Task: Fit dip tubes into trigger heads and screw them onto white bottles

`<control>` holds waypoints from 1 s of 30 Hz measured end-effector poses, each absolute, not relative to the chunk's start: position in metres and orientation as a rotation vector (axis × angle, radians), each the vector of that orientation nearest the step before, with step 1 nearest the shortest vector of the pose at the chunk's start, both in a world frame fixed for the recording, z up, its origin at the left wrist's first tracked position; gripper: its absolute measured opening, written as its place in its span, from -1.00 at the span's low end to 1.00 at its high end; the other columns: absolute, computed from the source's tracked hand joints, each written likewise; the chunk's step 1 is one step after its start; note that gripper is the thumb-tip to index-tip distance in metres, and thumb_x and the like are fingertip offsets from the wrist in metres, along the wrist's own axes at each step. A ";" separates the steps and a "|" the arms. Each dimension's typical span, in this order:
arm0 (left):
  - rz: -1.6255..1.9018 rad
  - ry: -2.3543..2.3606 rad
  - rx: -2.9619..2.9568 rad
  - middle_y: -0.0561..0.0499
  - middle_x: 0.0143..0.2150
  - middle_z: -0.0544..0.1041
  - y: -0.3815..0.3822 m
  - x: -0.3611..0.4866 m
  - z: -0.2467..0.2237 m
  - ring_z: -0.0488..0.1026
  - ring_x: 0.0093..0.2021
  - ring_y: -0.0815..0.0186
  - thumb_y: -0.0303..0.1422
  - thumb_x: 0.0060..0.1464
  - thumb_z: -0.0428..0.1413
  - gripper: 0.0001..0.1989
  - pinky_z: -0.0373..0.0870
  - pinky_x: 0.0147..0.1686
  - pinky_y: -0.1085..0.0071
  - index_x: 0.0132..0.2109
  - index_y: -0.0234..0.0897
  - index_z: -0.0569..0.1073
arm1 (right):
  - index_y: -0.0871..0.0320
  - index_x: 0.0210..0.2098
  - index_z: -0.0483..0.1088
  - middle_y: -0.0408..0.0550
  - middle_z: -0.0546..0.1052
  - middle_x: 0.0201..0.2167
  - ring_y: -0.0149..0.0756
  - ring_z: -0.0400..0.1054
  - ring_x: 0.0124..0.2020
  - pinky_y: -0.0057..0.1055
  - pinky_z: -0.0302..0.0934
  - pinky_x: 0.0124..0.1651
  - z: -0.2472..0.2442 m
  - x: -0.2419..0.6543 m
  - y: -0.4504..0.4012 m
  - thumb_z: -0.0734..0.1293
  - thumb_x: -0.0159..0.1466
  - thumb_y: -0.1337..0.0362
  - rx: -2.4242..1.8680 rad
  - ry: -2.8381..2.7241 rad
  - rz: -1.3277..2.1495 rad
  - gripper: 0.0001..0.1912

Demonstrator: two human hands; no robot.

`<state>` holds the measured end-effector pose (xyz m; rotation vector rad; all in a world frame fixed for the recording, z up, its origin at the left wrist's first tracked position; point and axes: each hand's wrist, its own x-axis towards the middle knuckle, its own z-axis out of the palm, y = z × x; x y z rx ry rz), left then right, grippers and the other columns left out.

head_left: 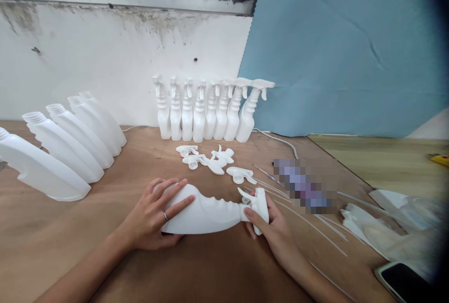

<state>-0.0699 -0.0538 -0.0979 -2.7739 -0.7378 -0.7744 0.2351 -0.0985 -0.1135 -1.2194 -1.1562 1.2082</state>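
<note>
A white spray bottle (206,214) lies sideways just above or on the table, its base to the left and its neck to the right. My left hand (157,216), with a ring on one finger, is wrapped round the base end. At the neck, my right hand (268,221) grips the white trigger sprayer head (260,205), thumb against the collar. The sprayer head sits on the bottle's neck; whether its threads are engaged cannot be seen. Just beyond the bottle lie several loose trigger heads (240,175).
Several spray bottles with heads (199,118) stand in a row by the wall. Open-necked bottles (66,146) stand at left. Thin tubes (308,228), a pixelated item (305,186), plastic bags (382,233) and a phone (403,282) lie at right. A blue cloth (343,50) hangs behind.
</note>
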 end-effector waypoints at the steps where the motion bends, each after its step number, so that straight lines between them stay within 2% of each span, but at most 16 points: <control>1: -0.778 -0.736 -2.770 -0.35 0.33 0.18 -0.054 -0.070 -0.098 0.19 0.25 -0.19 -0.34 0.02 0.17 -0.26 0.10 0.12 -0.17 0.34 -0.26 0.17 | 0.09 -0.01 0.19 -0.27 0.37 -0.58 -0.42 0.16 -0.59 -0.48 0.07 -0.49 -0.113 0.235 -0.099 0.42 0.25 -0.02 -1.202 -1.157 1.203 -0.50; 4: -0.789 -0.730 -2.760 -0.35 0.33 0.18 -0.054 -0.069 -0.098 0.19 0.25 -0.18 -0.35 0.02 0.16 -0.28 0.11 0.12 -0.16 0.34 -0.27 0.18 | 0.04 0.04 0.19 -0.13 0.47 -0.25 -0.35 0.29 -0.41 -0.43 0.21 -0.34 -0.111 0.236 -0.100 0.48 0.20 0.03 -1.142 -1.164 1.231 -0.44; 6: -0.790 -0.725 -2.758 -0.34 0.33 0.18 -0.054 -0.069 -0.098 0.18 0.25 -0.17 -0.36 0.03 0.16 -0.28 0.11 0.12 -0.15 0.34 -0.27 0.18 | 0.04 0.05 0.22 -0.11 0.47 -0.19 -0.32 0.31 -0.36 -0.41 0.23 -0.29 -0.111 0.238 -0.101 0.52 0.14 0.06 -1.168 -1.151 1.235 -0.40; 11: -0.770 -0.705 -2.733 -0.36 0.32 0.19 -0.054 -0.068 -0.100 0.18 0.24 -0.18 -0.32 0.09 0.18 -0.31 0.11 0.11 -0.18 0.34 -0.28 0.19 | 0.11 0.00 0.33 -0.14 0.47 -0.33 -0.29 0.29 -0.34 -0.45 0.20 -0.30 -0.113 0.238 -0.103 0.57 0.05 0.05 -1.283 -0.988 1.215 -0.38; 14: -0.739 -0.708 -2.711 -0.38 0.33 0.17 -0.056 -0.067 -0.102 0.18 0.22 -0.23 -0.28 0.09 0.21 -0.31 0.11 0.09 -0.22 0.33 -0.29 0.21 | 0.18 -0.18 0.40 -0.19 0.39 -0.45 -0.38 0.19 -0.43 -0.48 0.12 -0.37 -0.110 0.232 -0.103 0.58 0.03 0.05 -1.243 -0.871 1.294 -0.50; 17: -0.738 -0.700 -2.698 -0.40 0.31 0.18 -0.058 -0.067 -0.103 0.19 0.21 -0.24 -0.29 0.09 0.22 -0.31 0.11 0.07 -0.24 0.33 -0.30 0.22 | 0.18 -0.29 0.38 -0.21 0.33 -0.50 -0.42 0.10 -0.49 -0.50 0.05 -0.42 -0.105 0.226 -0.103 0.59 0.03 0.08 -1.186 -0.785 1.342 -0.56; 21: -0.824 -0.726 -2.704 -0.37 0.30 0.22 -0.058 -0.065 -0.102 0.21 0.20 -0.22 -0.35 0.05 0.21 -0.31 0.13 0.07 -0.21 0.32 -0.27 0.23 | 0.18 -0.16 0.42 -0.24 0.30 -0.57 -0.43 0.08 -0.53 -0.49 0.04 -0.44 -0.104 0.222 -0.105 0.55 0.11 0.07 -1.140 -0.826 1.325 -0.56; 22: -0.853 -0.738 -2.719 -0.36 0.30 0.23 -0.058 -0.065 -0.102 0.21 0.20 -0.21 -0.36 0.04 0.20 -0.31 0.14 0.07 -0.19 0.31 -0.25 0.23 | 0.16 -0.08 0.41 -0.21 0.34 -0.53 -0.41 0.12 -0.52 -0.47 0.08 -0.41 -0.103 0.221 -0.106 0.54 0.13 0.06 -1.075 -0.857 1.348 -0.53; 24: -0.908 -0.753 -2.766 -0.33 0.29 0.23 -0.058 -0.065 -0.100 0.21 0.20 -0.20 -0.35 0.02 0.20 -0.30 0.15 0.09 -0.16 0.31 -0.25 0.22 | 0.06 0.07 0.35 -0.11 0.44 -0.32 -0.34 0.22 -0.44 -0.39 0.18 -0.34 -0.101 0.221 -0.109 0.54 0.12 0.05 -0.893 -0.909 1.423 -0.40; 27: -0.975 -0.759 -2.831 -0.31 0.29 0.23 -0.057 -0.066 -0.098 0.19 0.21 -0.18 -0.32 0.02 0.21 -0.26 0.16 0.10 -0.11 0.33 -0.25 0.17 | -0.14 0.22 0.21 -0.04 0.39 0.02 -0.26 0.28 -0.32 -0.32 0.25 -0.28 -0.095 0.219 -0.111 0.60 0.03 0.10 -0.717 -0.969 1.517 -0.16; 30: -0.995 -0.757 -2.842 -0.29 0.30 0.22 -0.057 -0.065 -0.097 0.17 0.22 -0.17 -0.29 0.04 0.20 -0.24 0.15 0.11 -0.09 0.35 -0.22 0.14 | -0.16 0.20 0.25 -0.04 0.40 0.02 -0.21 0.28 -0.28 -0.31 0.27 -0.29 -0.093 0.218 -0.110 0.60 0.01 0.11 -0.726 -0.986 1.522 -0.18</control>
